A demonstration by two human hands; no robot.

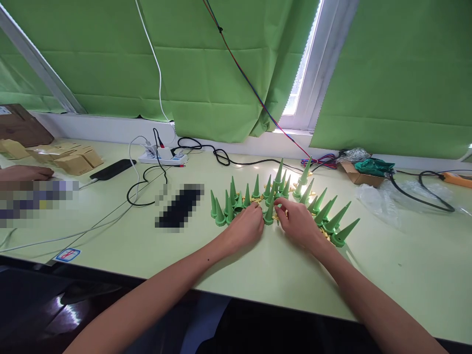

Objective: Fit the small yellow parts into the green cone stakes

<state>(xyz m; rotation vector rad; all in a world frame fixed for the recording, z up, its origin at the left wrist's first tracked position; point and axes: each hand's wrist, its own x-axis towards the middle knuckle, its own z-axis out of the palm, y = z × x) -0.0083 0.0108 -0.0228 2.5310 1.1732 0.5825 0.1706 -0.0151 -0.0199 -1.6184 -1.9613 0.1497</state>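
Observation:
Many green pointed cones with round bases stand in a wide cluster on the table, with small yellow pieces among them. My left hand [248, 225] is closed at the front of the cluster, its fingertips hidden behind the knuckles. Between my two hands one green cone [269, 214] stands upright on its base. My right hand [298, 222] is beside that cone, thumb and forefinger curled close together; whatever is in them is too small to tell. Leaning cones [338, 219] lie past my right wrist, and yellow pieces [326, 235] show beneath them.
A blurred dark object [180, 209] lies to the left of the cones. Behind are a power strip [162, 157] and black cables [223, 158]. Another person's hand [27, 172] rests at far left near cardboard boxes [79, 161]. An opened carton [359, 175] and clear plastic [381, 202] lie right.

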